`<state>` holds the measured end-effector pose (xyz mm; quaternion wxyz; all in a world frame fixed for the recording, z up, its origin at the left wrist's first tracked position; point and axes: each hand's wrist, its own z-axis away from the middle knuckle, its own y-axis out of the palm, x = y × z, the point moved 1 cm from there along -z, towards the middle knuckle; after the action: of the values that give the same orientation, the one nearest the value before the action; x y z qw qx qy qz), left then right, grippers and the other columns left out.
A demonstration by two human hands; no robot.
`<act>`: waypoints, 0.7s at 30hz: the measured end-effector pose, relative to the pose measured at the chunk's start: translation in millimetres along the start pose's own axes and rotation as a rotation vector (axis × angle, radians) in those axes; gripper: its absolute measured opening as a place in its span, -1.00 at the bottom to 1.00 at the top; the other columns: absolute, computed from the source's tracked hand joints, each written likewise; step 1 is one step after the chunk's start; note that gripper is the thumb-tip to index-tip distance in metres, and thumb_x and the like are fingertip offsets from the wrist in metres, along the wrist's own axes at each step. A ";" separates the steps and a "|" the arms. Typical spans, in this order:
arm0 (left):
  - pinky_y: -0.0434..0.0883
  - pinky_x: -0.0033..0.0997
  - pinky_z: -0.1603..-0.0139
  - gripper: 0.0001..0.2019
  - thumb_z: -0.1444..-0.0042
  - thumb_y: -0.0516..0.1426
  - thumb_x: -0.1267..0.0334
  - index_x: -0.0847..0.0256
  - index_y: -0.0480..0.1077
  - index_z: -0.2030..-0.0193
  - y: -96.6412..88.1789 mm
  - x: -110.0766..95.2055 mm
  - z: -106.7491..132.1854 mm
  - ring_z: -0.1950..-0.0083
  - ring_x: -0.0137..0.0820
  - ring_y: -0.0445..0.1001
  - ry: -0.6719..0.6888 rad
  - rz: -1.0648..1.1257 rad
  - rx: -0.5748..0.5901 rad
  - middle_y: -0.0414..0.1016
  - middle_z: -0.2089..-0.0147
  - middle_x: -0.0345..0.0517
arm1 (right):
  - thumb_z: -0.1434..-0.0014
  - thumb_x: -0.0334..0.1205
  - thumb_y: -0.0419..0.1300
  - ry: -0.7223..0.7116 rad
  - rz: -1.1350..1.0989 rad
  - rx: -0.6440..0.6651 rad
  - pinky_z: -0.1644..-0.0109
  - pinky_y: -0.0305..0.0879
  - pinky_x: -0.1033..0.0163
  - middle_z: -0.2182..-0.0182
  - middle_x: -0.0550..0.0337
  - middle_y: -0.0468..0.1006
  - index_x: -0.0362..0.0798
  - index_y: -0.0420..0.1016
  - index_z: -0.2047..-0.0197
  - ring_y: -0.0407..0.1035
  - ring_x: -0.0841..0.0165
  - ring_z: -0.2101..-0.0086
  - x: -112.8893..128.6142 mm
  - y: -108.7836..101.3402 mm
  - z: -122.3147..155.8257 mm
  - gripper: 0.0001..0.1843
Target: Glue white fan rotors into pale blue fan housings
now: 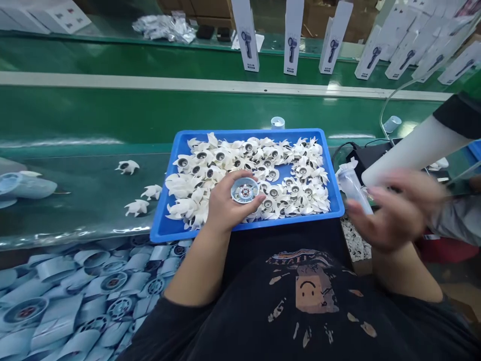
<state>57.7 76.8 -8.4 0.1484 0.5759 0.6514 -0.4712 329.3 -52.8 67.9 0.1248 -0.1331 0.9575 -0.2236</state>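
Note:
My left hand [230, 199] holds a round fan part [244, 190] with a silver ring and a dark centre, above a blue plastic tray [248, 134]. The tray is heaped with several white fan impellers [248, 180] with metal hubs, and my fingers are just over them. My right hand [394, 213] is motion-blurred at the right of the tray. Its fingers wrap a tilted clear plastic tube [355, 190]. Just above that hand is a white cylinder [413, 150].
Several loose impellers [127, 167] lie on the green conveyor belt [112, 113] left of the tray. Translucent fan housings [22, 185] sit farther left. A black device [370, 155] with cables stands right of the tray. White product boxes [376, 60] line the far bench.

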 end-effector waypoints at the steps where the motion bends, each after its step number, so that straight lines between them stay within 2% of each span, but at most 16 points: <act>1: 0.50 -0.23 0.03 -0.60 0.03 0.31 0.06 0.13 0.38 0.08 0.1 -2.4 -0.1 0.13 -0.28 0.57 -0.011 -0.018 0.024 0.58 0.22 -0.17 | -0.22 -0.25 0.21 -0.009 -0.024 0.311 -0.03 0.28 0.11 0.02 0.20 0.49 0.16 0.40 -0.10 0.34 0.24 0.03 5.0 8.2 -2.0 -0.62; 2: 0.49 -0.23 0.03 -0.61 0.03 0.31 0.06 0.12 0.37 0.09 0.1 -3.6 0.1 0.13 -0.28 0.56 -0.028 -0.015 0.031 0.57 0.21 -0.17 | -0.26 -0.31 0.13 -0.011 -0.029 0.632 0.05 0.24 0.13 0.10 0.17 0.54 0.09 0.48 0.02 0.36 0.25 0.09 8.1 18.0 -2.8 -0.76; 3: 0.49 -0.23 0.04 -0.60 0.03 0.30 0.05 0.12 0.36 0.09 0.2 -3.4 0.6 0.14 -0.28 0.55 -0.054 0.002 0.020 0.56 0.19 -0.16 | -0.29 -0.36 0.07 -0.002 -0.026 0.922 0.09 0.20 0.14 0.15 0.13 0.55 0.03 0.51 0.11 0.37 0.25 0.11 9.2 28.2 -2.7 -0.78; 4: 0.49 -0.23 0.06 -0.59 0.04 0.30 0.04 0.12 0.35 0.09 0.5 -1.9 1.5 0.15 -0.29 0.55 -0.083 0.027 -0.006 0.55 0.18 -0.15 | -0.30 -0.40 0.03 -0.006 -0.019 1.129 0.13 0.15 0.15 0.17 0.10 0.56 -0.02 0.53 0.17 0.37 0.24 0.13 8.5 37.6 -2.1 -0.76; 5: 0.48 -0.24 0.08 -0.56 0.06 0.31 0.03 0.12 0.32 0.09 1.3 0.7 2.7 0.17 -0.29 0.54 -0.110 0.062 -0.038 0.53 0.17 -0.13 | -0.29 -0.43 0.02 -0.007 -0.013 1.268 0.16 0.12 0.16 0.17 0.06 0.56 -0.05 0.53 0.20 0.37 0.23 0.13 6.5 45.8 -1.4 -0.74; 6: 0.48 -0.25 0.10 -0.52 0.08 0.31 0.03 0.12 0.29 0.07 2.4 4.1 3.9 0.18 -0.30 0.53 -0.133 0.105 -0.068 0.51 0.16 -0.11 | -0.27 -0.46 0.02 -0.008 -0.018 1.345 0.19 0.09 0.17 0.17 0.04 0.55 -0.06 0.54 0.20 0.37 0.23 0.14 3.9 52.7 -0.8 -0.73; 10: 0.48 -0.24 0.09 -0.42 0.07 0.26 0.07 0.10 0.14 -0.06 9.2 18.0 6.6 0.12 -0.30 0.51 -0.161 0.241 -0.084 0.43 0.03 0.00 | -0.18 -0.52 0.07 0.020 -0.080 1.383 0.24 0.03 0.22 0.17 0.01 0.54 -0.08 0.54 0.20 0.39 0.25 0.19 -5.1 69.1 0.3 -0.73; 13: 0.48 -0.20 0.07 -0.41 0.06 0.21 0.10 0.14 0.14 -0.10 11.2 21.2 5.3 0.10 -0.27 0.51 -0.181 0.222 -0.052 0.42 -0.01 0.06 | -0.12 -0.56 0.06 0.152 -0.131 1.343 0.24 0.05 0.21 0.26 -0.08 0.53 -0.16 0.52 0.28 0.41 0.23 0.26 -8.2 75.7 -0.8 -0.76; 15: 0.49 -0.18 0.07 -0.42 0.08 0.23 0.09 0.17 0.20 -0.09 9.0 17.5 4.2 0.10 -0.23 0.52 -0.205 0.192 -0.041 0.45 0.01 0.07 | -0.10 -0.55 0.03 0.279 -0.195 1.262 0.21 0.10 0.18 0.29 -0.13 0.51 -0.21 0.48 0.30 0.41 0.20 0.27 -8.3 77.7 -3.0 -0.78; 17: 0.49 -0.15 0.01 -0.44 0.06 0.26 0.09 0.20 0.26 -0.08 4.2 8.2 4.1 0.04 -0.18 0.53 -0.175 0.183 -0.052 0.49 0.00 0.09 | -0.12 -0.46 0.04 0.414 -0.315 1.143 0.17 0.17 0.15 0.21 -0.15 0.49 -0.20 0.44 0.21 0.40 0.20 0.23 -4.3 76.7 -4.7 -0.80; 19: 0.46 -0.12 -0.09 -0.48 0.02 0.25 0.11 0.20 0.31 -0.09 -1.5 -6.1 5.3 -0.06 -0.15 0.51 -0.076 0.159 -0.036 0.50 -0.05 0.12 | -0.18 -0.30 0.02 0.547 -0.501 1.012 0.17 0.25 0.16 0.14 -0.11 0.46 -0.15 0.36 0.07 0.40 0.26 0.24 5.8 74.4 -3.4 -0.74; 21: 0.46 -0.12 -0.12 -0.51 0.00 0.22 0.15 0.18 0.33 -0.10 -5.6 -23.0 7.5 -0.08 -0.15 0.51 0.043 0.095 0.059 0.51 -0.08 0.08 | -0.25 -0.13 -0.10 0.666 -0.727 0.899 0.28 0.31 0.23 0.20 0.00 0.45 -0.11 0.24 -0.03 0.40 0.36 0.36 21.6 73.2 2.3 -0.64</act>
<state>56.9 57.5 7.2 0.1395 0.6202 0.6122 -0.4703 295.2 2.8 28.2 -0.2177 -0.3064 0.6525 -0.6580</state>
